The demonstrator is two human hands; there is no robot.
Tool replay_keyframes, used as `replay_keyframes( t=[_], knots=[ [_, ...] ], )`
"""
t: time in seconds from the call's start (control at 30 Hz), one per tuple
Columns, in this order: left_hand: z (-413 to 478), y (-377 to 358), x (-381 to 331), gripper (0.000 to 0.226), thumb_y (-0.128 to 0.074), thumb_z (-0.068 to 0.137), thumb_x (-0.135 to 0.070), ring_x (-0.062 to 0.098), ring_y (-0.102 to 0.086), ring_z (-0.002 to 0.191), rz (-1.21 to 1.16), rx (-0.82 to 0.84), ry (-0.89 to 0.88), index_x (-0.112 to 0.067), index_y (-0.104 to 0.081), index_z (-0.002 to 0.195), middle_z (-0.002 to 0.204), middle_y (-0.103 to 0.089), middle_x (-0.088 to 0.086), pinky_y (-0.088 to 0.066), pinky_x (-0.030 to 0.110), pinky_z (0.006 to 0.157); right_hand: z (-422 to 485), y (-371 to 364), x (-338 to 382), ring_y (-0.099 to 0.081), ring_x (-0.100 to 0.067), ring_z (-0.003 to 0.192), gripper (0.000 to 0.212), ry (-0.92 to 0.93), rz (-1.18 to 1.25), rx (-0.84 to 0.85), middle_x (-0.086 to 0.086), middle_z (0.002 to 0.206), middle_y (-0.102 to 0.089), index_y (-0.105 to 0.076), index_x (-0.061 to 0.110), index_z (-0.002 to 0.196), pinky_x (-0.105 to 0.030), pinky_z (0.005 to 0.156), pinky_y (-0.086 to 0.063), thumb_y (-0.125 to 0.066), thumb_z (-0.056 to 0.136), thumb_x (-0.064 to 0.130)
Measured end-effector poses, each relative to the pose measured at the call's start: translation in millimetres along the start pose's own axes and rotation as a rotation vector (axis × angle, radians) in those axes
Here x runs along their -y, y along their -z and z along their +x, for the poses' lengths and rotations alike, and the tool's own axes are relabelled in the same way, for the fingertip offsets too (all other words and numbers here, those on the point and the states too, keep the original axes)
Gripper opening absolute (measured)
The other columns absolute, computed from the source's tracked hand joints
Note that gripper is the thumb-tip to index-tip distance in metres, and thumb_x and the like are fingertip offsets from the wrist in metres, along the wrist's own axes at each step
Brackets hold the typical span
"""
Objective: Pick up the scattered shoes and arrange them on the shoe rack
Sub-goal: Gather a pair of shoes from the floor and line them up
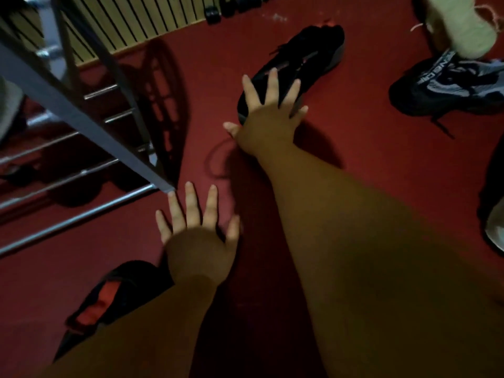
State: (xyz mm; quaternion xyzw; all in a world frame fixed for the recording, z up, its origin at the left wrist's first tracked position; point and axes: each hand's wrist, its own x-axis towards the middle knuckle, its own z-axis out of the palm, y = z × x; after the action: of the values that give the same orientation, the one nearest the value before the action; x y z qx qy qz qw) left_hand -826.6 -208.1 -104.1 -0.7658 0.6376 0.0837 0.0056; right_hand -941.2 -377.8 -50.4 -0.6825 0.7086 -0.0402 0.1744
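A black sneaker (308, 54) with a red heel tab lies on the red floor, toe toward me. My right hand (266, 118) is spread over its toe end, fingers apart, with nothing gripped. My left hand (197, 236) hovers open above the floor, just below the corner of the metal shoe rack (81, 115). Under my left forearm lies a black shoe with a red insole (103, 298), partly hidden. A grey and black sneaker (450, 88) sits at the right.
A pale sock-like item (458, 25) lies at top right above the grey sneaker. Dark shoes (234, 5) line the striped wall at the back. Another shoe's edge (496, 230) shows at the right border. Dark footwear sits under the rack's lower bars.
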Motion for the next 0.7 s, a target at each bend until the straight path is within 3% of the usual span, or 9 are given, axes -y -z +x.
replay_keyframes(
  t=[0.1,0.2,0.33,0.43,0.57,0.7],
  knots=[
    [-0.5,-0.3,0.0,0.07,-0.009,0.086,-0.066,0.03,-0.001,0.146,0.011,-0.011,0.001,-0.034,-0.016,0.149,0.159,-0.007,0.003,0.002,0.051,0.116,20.2,-5.1,0.0,0.027,-0.043,0.137,0.075,-0.016,-0.068,0.142,-0.002,0.157,0.022,0.002,0.04,0.149,-0.07,0.106,-0.004,-0.042,0.091,0.059],
    [-0.3,-0.8,-1.5,0.07,-0.01,0.086,-0.067,0.029,0.001,0.146,0.016,-0.007,0.013,-0.035,-0.015,0.149,0.159,-0.005,0.002,0.003,0.05,0.116,18.7,-15.3,-6.9,0.023,-0.042,0.139,0.067,0.003,-0.075,0.097,-0.002,0.159,0.01,0.001,0.037,0.15,-0.066,0.109,-0.008,-0.035,0.096,0.055],
    [0.3,-2.3,-0.6,0.07,-0.008,0.086,-0.068,0.027,0.006,0.146,0.03,-0.006,0.024,-0.037,-0.009,0.149,0.159,0.001,0.0,0.005,0.048,0.116,12.7,-23.3,-9.8,0.02,-0.04,0.141,0.063,0.037,-0.094,0.042,-0.001,0.16,0.007,0.0,0.036,0.15,-0.059,0.113,-0.002,-0.029,0.097,0.055],
    [-1.0,-1.6,-1.8,0.071,-0.008,0.085,-0.068,0.028,0.005,0.146,0.01,-0.01,0.021,-0.037,-0.012,0.149,0.159,-0.001,0.001,0.003,0.05,0.116,7.3,-26.3,-23.4,0.019,-0.037,0.142,0.062,0.107,-0.056,0.028,-0.001,0.16,0.005,-0.004,0.032,0.151,-0.053,0.115,0.001,-0.031,0.098,0.05],
    [-0.4,0.5,-1.1,0.076,-0.002,0.081,-0.069,0.027,0.009,0.146,0.03,0.021,0.023,-0.037,-0.006,0.149,0.159,0.004,0.0,0.007,0.049,0.116,-13.2,-21.3,-48.9,0.017,-0.03,0.144,0.061,0.223,-0.098,0.056,0.003,0.16,0.0,-0.006,0.028,0.151,-0.043,0.119,-0.008,-0.035,0.1,0.042],
    [-0.2,4.2,-1.0,0.072,-0.003,0.085,-0.069,0.027,0.016,0.144,0.05,0.077,0.01,-0.037,0.003,0.149,0.159,0.011,0.0,0.011,0.049,0.115,-61.5,-17.7,-66.4,0.017,-0.026,0.145,0.063,0.264,-0.049,0.138,0.002,0.16,-0.001,-0.008,0.028,0.151,-0.042,0.119,-0.007,-0.04,0.098,0.041]
  ],
)
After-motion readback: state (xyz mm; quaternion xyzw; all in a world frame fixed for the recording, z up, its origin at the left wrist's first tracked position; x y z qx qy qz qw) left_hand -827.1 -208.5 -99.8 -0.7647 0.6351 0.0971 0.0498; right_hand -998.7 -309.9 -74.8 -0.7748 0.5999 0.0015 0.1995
